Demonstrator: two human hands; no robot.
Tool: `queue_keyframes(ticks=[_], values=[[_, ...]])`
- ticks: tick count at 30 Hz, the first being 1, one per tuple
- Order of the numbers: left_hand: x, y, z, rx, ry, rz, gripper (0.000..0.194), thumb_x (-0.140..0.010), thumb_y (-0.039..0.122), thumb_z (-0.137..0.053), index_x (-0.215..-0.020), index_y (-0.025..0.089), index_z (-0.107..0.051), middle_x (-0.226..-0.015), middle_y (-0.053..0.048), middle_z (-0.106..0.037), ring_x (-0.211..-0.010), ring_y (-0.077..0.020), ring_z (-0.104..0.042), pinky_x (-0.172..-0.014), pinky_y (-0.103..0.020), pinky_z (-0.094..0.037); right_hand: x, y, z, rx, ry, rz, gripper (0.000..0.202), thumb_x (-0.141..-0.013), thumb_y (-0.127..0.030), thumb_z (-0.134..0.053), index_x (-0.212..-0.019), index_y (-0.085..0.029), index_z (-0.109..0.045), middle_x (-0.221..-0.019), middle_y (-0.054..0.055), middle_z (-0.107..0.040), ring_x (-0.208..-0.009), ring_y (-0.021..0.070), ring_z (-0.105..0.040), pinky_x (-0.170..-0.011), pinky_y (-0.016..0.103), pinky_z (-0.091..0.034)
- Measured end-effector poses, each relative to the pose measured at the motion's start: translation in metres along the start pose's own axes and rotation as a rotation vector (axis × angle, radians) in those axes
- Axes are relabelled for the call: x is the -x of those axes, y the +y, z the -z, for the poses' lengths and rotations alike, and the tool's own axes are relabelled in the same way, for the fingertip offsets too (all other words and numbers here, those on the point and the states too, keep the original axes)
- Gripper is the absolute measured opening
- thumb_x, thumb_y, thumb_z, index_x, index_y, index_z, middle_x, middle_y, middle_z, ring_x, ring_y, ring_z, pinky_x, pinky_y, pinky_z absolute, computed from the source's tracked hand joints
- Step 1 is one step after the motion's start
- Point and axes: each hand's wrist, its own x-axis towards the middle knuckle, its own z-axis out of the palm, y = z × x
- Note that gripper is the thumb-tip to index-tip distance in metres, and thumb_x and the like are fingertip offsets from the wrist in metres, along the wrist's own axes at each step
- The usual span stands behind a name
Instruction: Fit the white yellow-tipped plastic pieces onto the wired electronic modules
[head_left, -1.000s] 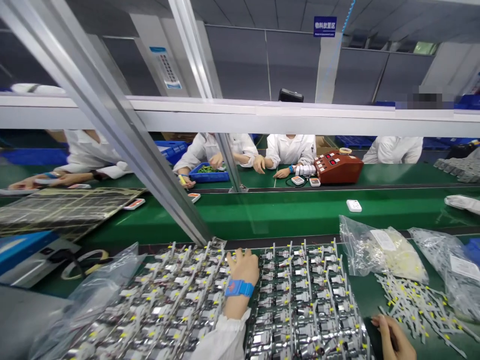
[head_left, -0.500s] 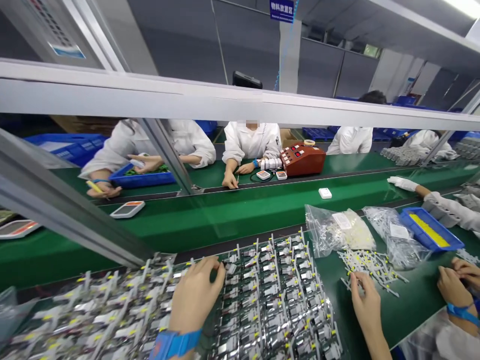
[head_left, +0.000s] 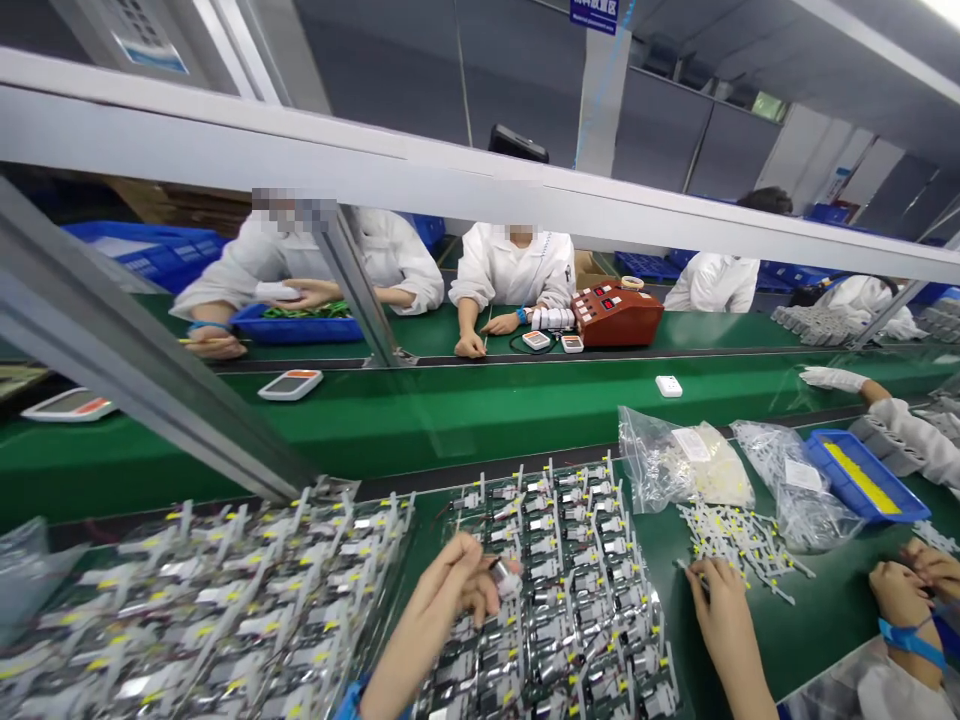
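Note:
My left hand (head_left: 450,585) is above the near edge of the right-hand tray, fingers closed around a small motor (head_left: 504,575) with a silver can and a whitish end. Beneath it, rows of similar motor units with white sticks and yellow tips fill a clear plastic tray (head_left: 581,600). My right hand (head_left: 716,595) is at the left edge of a loose pile of white plastic sticks (head_left: 739,535) with yellow tips. Its fingers are pinched together, and a pale stick end shows beside them; the rest is hidden by the fingers.
Another filled tray (head_left: 247,610) lies at left. Clear bags of parts (head_left: 686,465) and a blue bin (head_left: 866,475) with yellow pieces are behind the pile. A co-worker's hands (head_left: 911,590) are at far right. Beyond a metal post (head_left: 187,370) runs a green conveyor (head_left: 465,420) carrying white devices.
My left hand has come right from the gap between the trays, now with a motor plainly in its fingers. My right hand remains by the stick pile. White devices on the conveyor have shifted right.

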Motion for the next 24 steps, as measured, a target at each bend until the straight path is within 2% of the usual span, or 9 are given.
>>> queue_keyframes(ticks=[4, 6, 9, 12, 14, 16, 20, 22, 24], values=[[0.01, -0.001, -0.014, 0.156, -0.044, 0.084, 0.046, -0.08, 0.064, -0.058, -0.076, 0.022, -0.04, -0.084, -0.003, -0.07, -0.054, -0.013, -0.062, -0.049, -0.024, -0.044, -0.017, -0.019, 0.011, -0.127, -0.012, 0.051, 0.042, -0.095, -0.054, -0.043, -0.082, -0.021, -0.065, -0.086, 0.011, -0.069, -0.082, 0.0283, -0.066, -0.073, 0.042, -0.054], [0.014, 0.0, -0.018, 0.184, -0.079, 0.096, 0.045, -0.082, 0.063, -0.058, -0.077, 0.022, -0.039, -0.083, -0.003, -0.07, -0.055, -0.0127, -0.063, -0.051, -0.024, -0.045, -0.025, -0.039, 0.019, -0.273, -0.056, 0.024, 0.033, -0.094, -0.049, -0.048, -0.088, -0.02, -0.065, -0.093, 0.012, -0.07, -0.09, 0.0266, -0.067, -0.079, 0.037, -0.056], [0.015, 0.0, -0.02, 0.192, -0.118, 0.067, 0.043, -0.081, 0.059, -0.062, -0.08, 0.023, -0.039, -0.071, 0.0, -0.068, -0.053, -0.0126, -0.063, -0.052, -0.024, -0.048, -0.031, -0.079, 0.027, -0.495, -0.21, -0.027, 0.027, -0.095, -0.042, -0.05, -0.089, -0.02, -0.063, -0.094, 0.01, -0.069, -0.093, 0.0225, -0.068, -0.076, 0.026, -0.057], [0.014, -0.007, -0.021, 0.2, -0.13, 0.027, 0.039, -0.084, 0.051, -0.064, -0.083, 0.024, -0.037, -0.064, 0.004, -0.065, -0.057, -0.0139, -0.066, -0.055, -0.024, -0.051, -0.035, -0.118, 0.032, -0.653, -0.312, 0.055, 0.02, -0.095, -0.036, -0.052, -0.097, -0.02, -0.064, -0.095, 0.009, -0.07, -0.095, 0.0206, -0.069, -0.079, 0.023, -0.056], [0.013, -0.013, -0.023, 0.196, -0.123, 0.011, 0.038, -0.085, 0.048, -0.064, -0.085, 0.024, -0.036, -0.064, 0.004, -0.065, -0.059, -0.0146, -0.068, -0.056, -0.024, -0.051, -0.037, -0.139, 0.036, -0.73, -0.341, 0.177, 0.017, -0.095, -0.031, -0.054, -0.105, -0.022, -0.065, -0.096, 0.008, -0.071, -0.094, 0.0204, -0.068, -0.08, 0.024, -0.056], [0.014, -0.018, -0.027, 0.183, -0.095, 0.001, 0.037, -0.085, 0.048, -0.065, -0.089, 0.024, -0.036, -0.062, 0.004, -0.066, -0.058, -0.015, -0.069, -0.055, -0.023, -0.052, -0.041, -0.155, 0.04, -0.787, -0.39, 0.277, 0.016, -0.095, -0.027, -0.053, -0.105, -0.024, -0.066, -0.094, 0.007, -0.071, -0.09, 0.0209, -0.068, -0.079, 0.027, -0.056], [0.017, -0.024, -0.036, 0.169, -0.046, -0.002, 0.043, -0.082, 0.05, -0.067, -0.103, 0.022, -0.043, -0.062, 0.004, -0.067, -0.059, -0.0162, -0.071, -0.055, -0.023, -0.053, -0.047, -0.171, 0.047, -0.881, -0.479, 0.353, 0.014, -0.095, -0.021, -0.053, -0.095, -0.024, -0.067, -0.085, 0.006, -0.071, -0.082, 0.0212, -0.066, -0.076, 0.033, -0.054], [0.019, -0.024, -0.041, 0.167, -0.039, -0.001, 0.047, -0.08, 0.051, -0.069, -0.109, 0.021, -0.048, -0.063, 0.003, -0.067, -0.06, -0.0164, -0.071, -0.055, -0.023, -0.054, -0.049, -0.173, 0.047, -0.946, -0.464, 0.397, 0.011, -0.093, -0.019, -0.057, -0.094, -0.023, -0.067, -0.082, 0.005, -0.071, -0.078, 0.0206, -0.065, -0.074, 0.034, -0.054], [0.022, -0.024, -0.046, 0.161, -0.033, 0.008, 0.048, -0.079, 0.055, -0.068, -0.105, 0.018, -0.053, -0.061, 0.002, -0.067, -0.058, -0.0161, -0.07, -0.054, -0.023, -0.054, -0.05, -0.172, 0.045, -1.001, -0.43, 0.451, 0.01, -0.091, -0.017, -0.059, -0.094, -0.023, -0.067, -0.08, 0.004, -0.072, -0.074, 0.0199, -0.065, -0.072, 0.034, -0.053]])
